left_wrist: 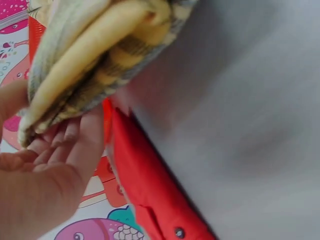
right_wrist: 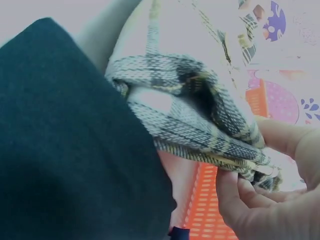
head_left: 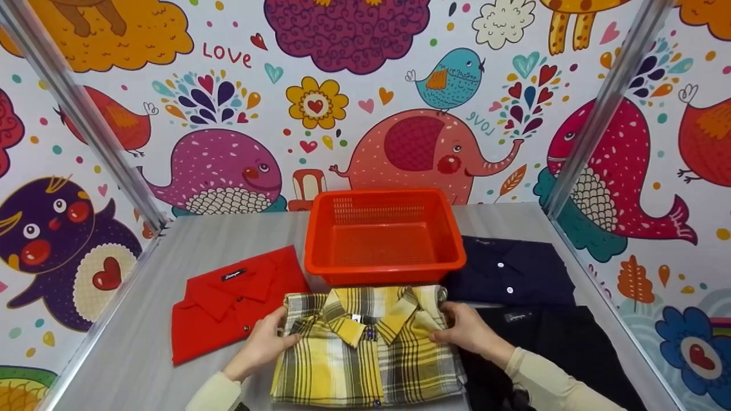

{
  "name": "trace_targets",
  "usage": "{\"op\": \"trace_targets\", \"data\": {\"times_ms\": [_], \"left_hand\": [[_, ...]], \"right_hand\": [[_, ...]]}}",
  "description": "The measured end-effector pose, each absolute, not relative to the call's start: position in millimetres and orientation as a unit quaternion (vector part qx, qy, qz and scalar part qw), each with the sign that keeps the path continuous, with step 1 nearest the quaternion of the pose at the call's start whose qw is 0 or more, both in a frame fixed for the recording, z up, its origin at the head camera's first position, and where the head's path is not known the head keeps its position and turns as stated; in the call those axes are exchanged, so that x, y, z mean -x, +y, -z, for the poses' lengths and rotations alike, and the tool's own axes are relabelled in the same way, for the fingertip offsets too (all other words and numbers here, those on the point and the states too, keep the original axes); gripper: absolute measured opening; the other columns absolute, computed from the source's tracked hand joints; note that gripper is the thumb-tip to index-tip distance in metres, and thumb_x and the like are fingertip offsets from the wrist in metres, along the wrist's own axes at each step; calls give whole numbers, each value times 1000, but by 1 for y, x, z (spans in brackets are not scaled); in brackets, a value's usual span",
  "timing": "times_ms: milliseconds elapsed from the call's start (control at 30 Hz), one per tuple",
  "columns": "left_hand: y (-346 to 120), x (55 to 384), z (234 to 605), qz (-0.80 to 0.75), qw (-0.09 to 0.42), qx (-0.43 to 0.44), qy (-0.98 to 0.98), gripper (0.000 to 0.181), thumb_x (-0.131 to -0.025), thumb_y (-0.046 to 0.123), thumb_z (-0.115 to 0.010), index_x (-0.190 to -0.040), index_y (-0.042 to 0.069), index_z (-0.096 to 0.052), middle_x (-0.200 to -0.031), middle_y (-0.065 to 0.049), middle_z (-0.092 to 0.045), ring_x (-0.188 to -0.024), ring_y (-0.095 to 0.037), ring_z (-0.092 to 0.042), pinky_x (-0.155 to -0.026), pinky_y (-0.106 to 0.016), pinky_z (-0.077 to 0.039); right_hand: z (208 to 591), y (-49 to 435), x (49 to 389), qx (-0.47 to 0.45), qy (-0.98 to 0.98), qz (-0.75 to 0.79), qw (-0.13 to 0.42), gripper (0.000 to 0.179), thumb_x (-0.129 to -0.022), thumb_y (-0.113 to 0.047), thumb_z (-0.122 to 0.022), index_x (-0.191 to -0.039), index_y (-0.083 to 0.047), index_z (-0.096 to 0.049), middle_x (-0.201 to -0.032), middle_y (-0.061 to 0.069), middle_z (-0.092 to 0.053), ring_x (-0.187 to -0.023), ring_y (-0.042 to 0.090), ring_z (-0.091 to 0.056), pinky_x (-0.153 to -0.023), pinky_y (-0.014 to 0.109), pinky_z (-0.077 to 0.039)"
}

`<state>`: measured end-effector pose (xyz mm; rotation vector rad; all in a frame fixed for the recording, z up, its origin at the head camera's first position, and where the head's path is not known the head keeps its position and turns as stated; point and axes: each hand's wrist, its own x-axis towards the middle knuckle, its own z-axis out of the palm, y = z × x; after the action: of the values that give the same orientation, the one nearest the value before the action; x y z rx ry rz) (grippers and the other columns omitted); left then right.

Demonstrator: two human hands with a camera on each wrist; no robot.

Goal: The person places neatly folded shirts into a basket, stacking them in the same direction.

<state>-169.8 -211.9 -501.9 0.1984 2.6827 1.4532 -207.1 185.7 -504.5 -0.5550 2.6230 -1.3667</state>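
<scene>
A folded yellow plaid shirt (head_left: 365, 354), collar toward the back, is held by its two upper sides in front of the basket. My left hand (head_left: 264, 341) grips the left edge, thumb on top and fingers underneath, as the left wrist view shows. On the other side my right hand (head_left: 471, 331) pinches the right edge the same way; in the right wrist view the layered plaid cloth (right_wrist: 200, 125) sits between thumb and fingers. Just behind the shirt's collar stands an orange-red plastic basket (head_left: 385, 274), with nothing inside it.
A folded red shirt (head_left: 228, 308) lies left of the plaid one. To the right are a folded navy shirt (head_left: 531, 268) and, nearer, a folded black shirt (head_left: 565, 348). Metal frame posts (head_left: 599, 108) and printed wall panels bound the grey table (head_left: 228, 231).
</scene>
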Motion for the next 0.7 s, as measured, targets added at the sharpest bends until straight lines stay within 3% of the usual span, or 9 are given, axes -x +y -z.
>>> {"op": "trace_targets", "data": {"times_ms": [133, 200, 533, 700], "left_hand": [[-213, 172, 492, -482, 31, -48, 874, 28, -78, 1, -74, -98, 0, -54, -82, -5, -57, -72, -18, -51, -63, -32, -45], [-213, 173, 486, -488, 24, -38, 872, 28, -79, 1, -74, -98, 1, -53, -82, -5, -57, -72, -18, -52, -63, -31, -45], [-209, 185, 460, -550, 7, 3, 835, 53, -82, 0, -72, -127, -6, -45, -105, -18, -63, -95, -32, -64, -77, -42, -54], [-201, 197, 452, -571, 2, 5, 821, 60, -83, -2, -71, -135, -5, -41, -107, -18, -64, -97, -33, -64, -78, -42, -54]], "right_hand": [[495, 185, 207, 193, 872, 444, 68, 39, -70, -11, -82, -98, 6, -62, -80, 3, -60, -69, 15, -54, -62, 30, -48], [490, 185, 208, 199, 874, 440, 60, 37, -72, -11, -81, -98, 5, -61, -81, 3, -61, -71, 15, -55, -64, 29, -48], [460, 191, 220, 200, 870, 450, 19, 45, -76, -6, -76, -115, 4, -57, -99, 10, -65, -84, 20, -59, -72, 32, -50], [445, 196, 228, 196, 876, 441, -7, 40, -77, -5, -76, -112, 1, -57, -97, 9, -64, -83, 20, -58, -72, 33, -48]]}}
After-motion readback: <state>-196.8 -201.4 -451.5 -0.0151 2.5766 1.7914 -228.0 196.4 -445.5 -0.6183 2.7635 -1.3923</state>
